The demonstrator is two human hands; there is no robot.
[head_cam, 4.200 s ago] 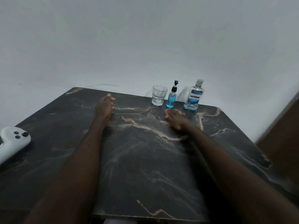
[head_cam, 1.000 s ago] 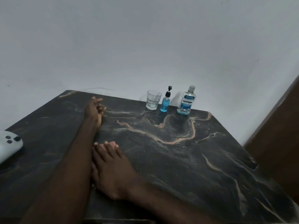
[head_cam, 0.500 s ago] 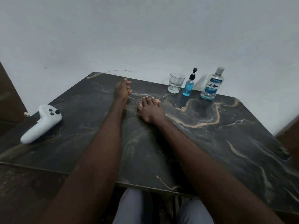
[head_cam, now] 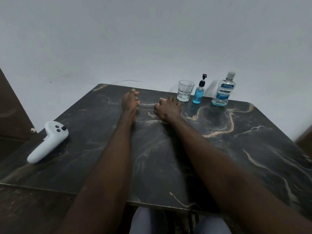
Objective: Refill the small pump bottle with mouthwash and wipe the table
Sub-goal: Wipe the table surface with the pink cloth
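— Where is the small pump bottle [head_cam: 200,94] standing?
— At two o'clock from your right hand [head_cam: 168,108], clear of its fingers. You're resting it and your left hand [head_cam: 130,102] loosely curled, gripping nothing.

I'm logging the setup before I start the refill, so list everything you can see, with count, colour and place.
table: one, dark marble with tan veins, fills the lower view
glass: one, clear, far edge, left of the pump bottle
small pump bottle: one, blue liquid, black pump, between glass and mouthwash bottle
mouthwash bottle: one, clear, blue label, right end of the row
controller: one, white, dark buttons, table's left side
wire: one, thin, grey, against the wall behind the table
legs: two, grey trousers, below the near edge
left hand: one, rests on the table, holds nothing
right hand: one, rests on the table near the glass, nothing seen in it
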